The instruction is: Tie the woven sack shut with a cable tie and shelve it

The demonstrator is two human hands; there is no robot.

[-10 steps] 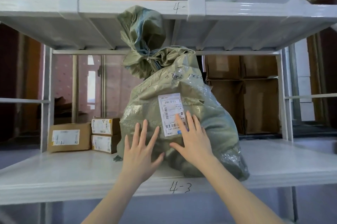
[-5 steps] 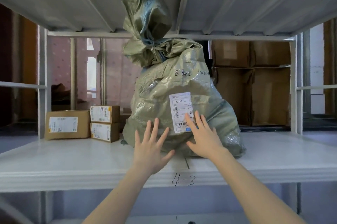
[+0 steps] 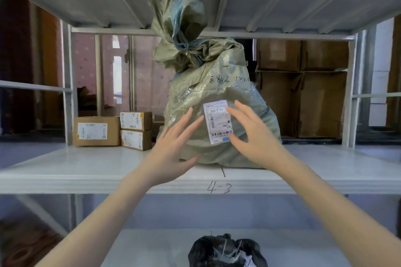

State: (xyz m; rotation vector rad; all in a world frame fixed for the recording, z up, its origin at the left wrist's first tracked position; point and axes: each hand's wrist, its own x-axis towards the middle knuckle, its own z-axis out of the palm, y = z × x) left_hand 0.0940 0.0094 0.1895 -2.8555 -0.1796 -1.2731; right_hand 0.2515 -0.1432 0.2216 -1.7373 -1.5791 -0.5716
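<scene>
The olive-green woven sack (image 3: 214,84) stands upright on the white shelf (image 3: 86,169) marked 4-3. Its gathered neck is tied with a pale cable tie (image 3: 187,49), and the loose top reaches up to the shelf above. A white shipping label (image 3: 218,121) is stuck on its front. My left hand (image 3: 173,145) is spread at the sack's lower left, fingertips at or just off its surface. At the label's right edge is my right hand (image 3: 251,134), fingers apart, thumb near the barcode. Neither hand grips anything.
Three small cardboard boxes (image 3: 112,129) sit on the same shelf left of the sack. Large brown cartons (image 3: 303,88) stand behind on the right. White uprights (image 3: 351,93) frame the bay. A black tied bag (image 3: 225,251) lies on the lower shelf.
The sack sits further back on the shelf than before. Both hands have eased back from flat pressing and spread apart to either side of the label. The view has tilted downward.
</scene>
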